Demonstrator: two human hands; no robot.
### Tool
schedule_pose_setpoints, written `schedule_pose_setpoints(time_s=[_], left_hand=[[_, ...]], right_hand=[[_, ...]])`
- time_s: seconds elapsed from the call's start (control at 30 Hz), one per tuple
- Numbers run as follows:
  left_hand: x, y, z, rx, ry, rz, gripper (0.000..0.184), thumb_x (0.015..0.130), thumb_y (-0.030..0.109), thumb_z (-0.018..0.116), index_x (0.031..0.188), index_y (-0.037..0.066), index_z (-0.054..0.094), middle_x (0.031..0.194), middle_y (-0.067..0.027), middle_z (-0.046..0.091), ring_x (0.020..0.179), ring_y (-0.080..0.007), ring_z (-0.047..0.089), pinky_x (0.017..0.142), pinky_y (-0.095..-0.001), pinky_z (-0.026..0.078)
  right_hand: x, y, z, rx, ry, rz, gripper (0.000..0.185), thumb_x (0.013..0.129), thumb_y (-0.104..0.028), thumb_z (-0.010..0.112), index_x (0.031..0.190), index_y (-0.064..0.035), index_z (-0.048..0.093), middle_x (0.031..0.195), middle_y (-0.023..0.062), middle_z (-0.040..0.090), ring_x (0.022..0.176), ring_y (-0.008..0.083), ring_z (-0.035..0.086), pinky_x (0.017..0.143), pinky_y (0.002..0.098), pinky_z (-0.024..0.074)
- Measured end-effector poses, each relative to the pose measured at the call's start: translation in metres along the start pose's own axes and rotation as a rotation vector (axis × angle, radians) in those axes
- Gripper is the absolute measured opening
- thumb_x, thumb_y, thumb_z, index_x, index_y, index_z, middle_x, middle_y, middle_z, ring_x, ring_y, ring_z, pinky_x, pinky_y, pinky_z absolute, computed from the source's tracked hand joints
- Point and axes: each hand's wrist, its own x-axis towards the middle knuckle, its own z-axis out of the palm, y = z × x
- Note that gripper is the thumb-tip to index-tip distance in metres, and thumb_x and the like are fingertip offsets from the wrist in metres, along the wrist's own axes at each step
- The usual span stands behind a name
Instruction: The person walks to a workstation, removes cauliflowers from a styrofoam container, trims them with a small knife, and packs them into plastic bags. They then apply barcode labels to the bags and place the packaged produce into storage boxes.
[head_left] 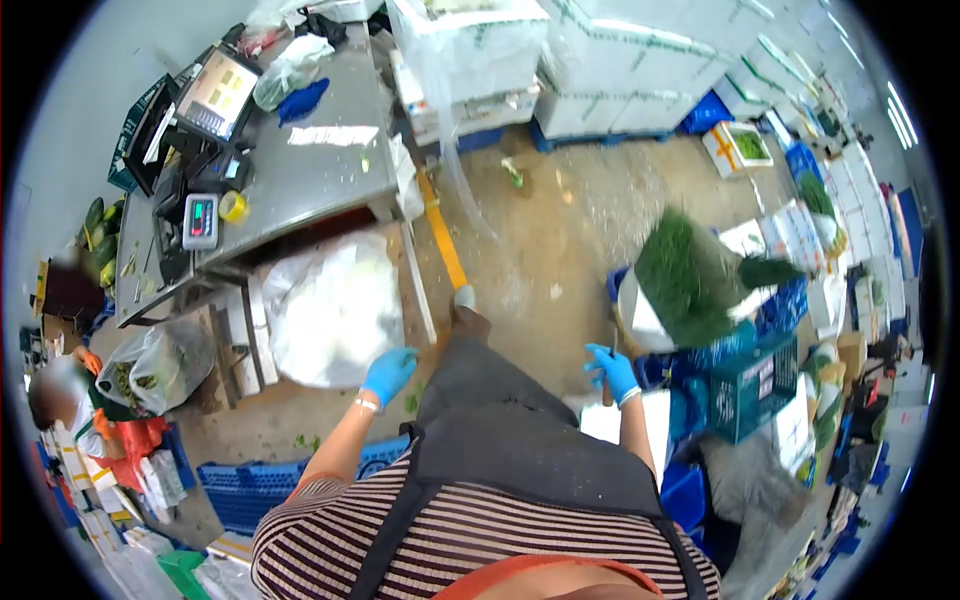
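My left hand [390, 376], in a blue glove, hangs in the air beside a big white plastic bag [335, 315] on the floor. Its fingers are loosely stretched and nothing shows in them. My right hand [614, 371], also blue-gloved, is closed around a slim tool with a brown handle [607, 396]; whether it is a knife is too small to tell. Just beyond that hand stands a big bunch of long, thin green leaves [682, 280], blurred, apart from my fingers.
At left, a metal table [320, 170] bears a monitor [217, 95], a scale [200, 222] and yellow tape [232, 207]. A teal crate [755, 388] stands right. White foam boxes [630, 110] line the back. A co-worker in orange gloves [103, 424] is at far left, by a bag of greens [160, 370].
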Motion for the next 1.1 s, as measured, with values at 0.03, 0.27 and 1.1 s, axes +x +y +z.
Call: schedule_pose_setpoints(time_s=[0.03,0.27,1.1], left_hand=[[0.027,-0.005,-0.004,-0.008,0.020,0.011,0.030,0.089,0.025,0.057,0.112,0.009,0.066,0.106,-0.0173,0.066,0.098,-0.0364,0.061,0.084,-0.0441,0.049],[0.308,-0.042,-0.047,-0.017,0.345,0.079,0.028,0.089,0.018,0.058,0.115,0.010,0.065,0.103,-0.0168,0.066,0.093,-0.0355,0.062,0.082,-0.0440,0.049],[1.023,0.159,-0.509,-0.260,0.293,0.120,0.037,0.092,0.025,0.062,0.125,0.008,0.061,0.116,-0.0113,0.064,0.105,-0.0169,0.061,0.094,-0.0289,0.045]], right_hand=[[0.029,-0.030,0.015,-0.020,-0.057,-0.026,0.035,0.093,-0.031,0.059,0.119,-0.0077,0.064,0.081,0.0106,0.068,0.054,0.0151,0.056,0.048,0.0276,0.0457],[0.340,-0.126,0.085,-0.257,-0.112,0.080,0.038,0.093,-0.031,0.059,0.120,-0.0045,0.064,0.087,0.0105,0.069,0.056,0.0161,0.059,0.053,0.0311,0.0518],[0.759,-0.834,0.163,-0.861,0.561,-0.783,0.041,0.091,-0.016,0.062,0.131,-0.0122,0.058,0.081,0.0103,0.062,0.066,0.0165,0.052,0.069,0.0300,0.0475]])
